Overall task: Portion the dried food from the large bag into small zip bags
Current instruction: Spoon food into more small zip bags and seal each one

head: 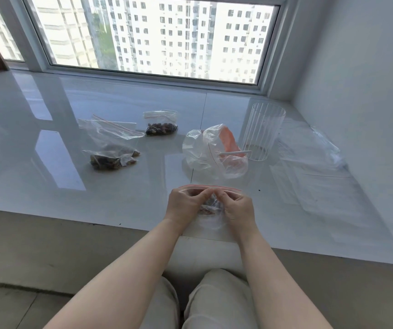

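Low in the frame's centre, left hand [186,205] and right hand [238,207] fingers pinch a small zip bag [211,206] at its red-striped top.

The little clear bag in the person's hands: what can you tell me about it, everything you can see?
The small clear plastic zip bag has a red line along its zip strip, which runs level across the top. It holds a small clump of dark brown dried pieces. The left hand and right hand pinch the strip from either side near its middle. The bag sits at the near edge of the glossy white sill, its lower part crumpled.
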